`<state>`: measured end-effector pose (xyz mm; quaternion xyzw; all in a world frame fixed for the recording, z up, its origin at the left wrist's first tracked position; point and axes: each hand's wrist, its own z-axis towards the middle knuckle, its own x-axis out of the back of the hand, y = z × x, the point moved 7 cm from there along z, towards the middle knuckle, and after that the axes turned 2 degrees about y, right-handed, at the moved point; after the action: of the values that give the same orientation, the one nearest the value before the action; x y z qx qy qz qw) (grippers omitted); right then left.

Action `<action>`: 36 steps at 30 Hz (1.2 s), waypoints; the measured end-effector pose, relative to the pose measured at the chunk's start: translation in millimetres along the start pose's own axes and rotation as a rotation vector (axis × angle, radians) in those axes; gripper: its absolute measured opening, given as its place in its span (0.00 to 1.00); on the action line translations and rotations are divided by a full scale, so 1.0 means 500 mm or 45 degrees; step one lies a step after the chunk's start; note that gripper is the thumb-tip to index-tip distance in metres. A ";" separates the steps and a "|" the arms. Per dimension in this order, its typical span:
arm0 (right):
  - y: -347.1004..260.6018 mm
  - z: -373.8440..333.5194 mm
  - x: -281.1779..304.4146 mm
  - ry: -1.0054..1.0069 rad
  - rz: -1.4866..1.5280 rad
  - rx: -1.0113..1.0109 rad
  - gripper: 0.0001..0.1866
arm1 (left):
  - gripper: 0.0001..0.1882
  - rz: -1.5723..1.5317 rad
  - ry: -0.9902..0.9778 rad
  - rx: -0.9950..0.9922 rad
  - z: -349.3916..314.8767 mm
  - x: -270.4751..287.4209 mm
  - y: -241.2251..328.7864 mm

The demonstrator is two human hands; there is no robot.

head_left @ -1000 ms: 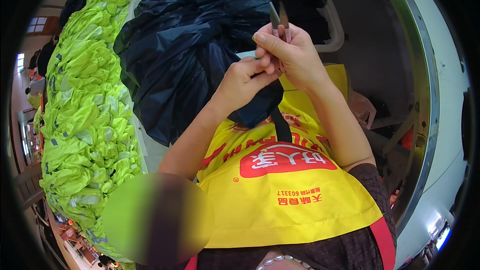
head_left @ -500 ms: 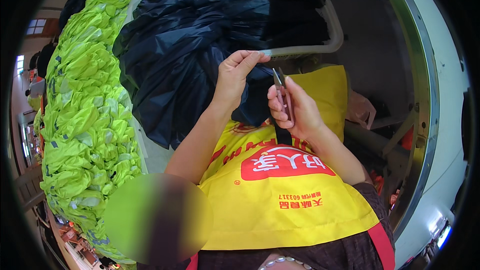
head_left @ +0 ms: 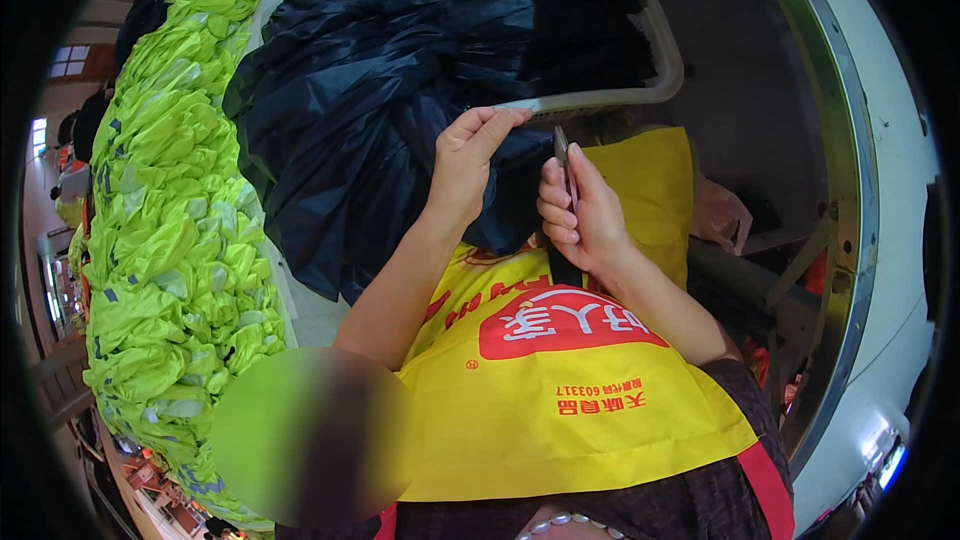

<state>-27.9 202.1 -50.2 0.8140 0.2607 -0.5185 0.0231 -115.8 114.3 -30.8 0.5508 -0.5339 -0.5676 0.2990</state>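
Observation:
My right hand is wrapped round a pair of small metal thread snips, whose blades point up and sit close together. To its left, my left hand is raised with thumb and forefinger pinched. What lies between those fingertips is too small to make out. Dark navy shiny fabric is heaped behind and below my left hand, and part of it hangs toward my lap. The pinched fingertips are near the front rim of a white plastic basket, in which some of the dark fabric lies.
A long pile of neon yellow-green garments runs along the left on a pale surface. A yellow apron covers my lap. Yellow cloth hangs beyond my right hand. A metal-edged white table curves along the right, with a pinkish plastic bag nearby.
The snips' blades were apart and have come together. My right hand has squeezed and turned slightly. My left hand keeps its pinch, nearly in place.

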 end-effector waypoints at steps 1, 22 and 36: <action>-0.012 -0.003 -0.001 -0.008 -0.018 0.096 0.19 | 0.08 -0.031 -0.005 0.007 0.000 0.001 -0.002; -0.027 0.029 -0.027 -0.068 -1.395 0.570 0.12 | 0.08 -0.003 -0.334 -0.671 -0.204 0.171 0.322; 0.057 0.032 -0.102 -0.562 -1.808 0.287 0.10 | 0.08 -0.412 -0.526 -0.479 -0.265 0.171 0.242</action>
<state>-45.1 151.9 -20.4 0.3248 0.6576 -0.5835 -0.3486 -38.9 -32.0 79.8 0.4368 -0.3745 -0.7963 0.1866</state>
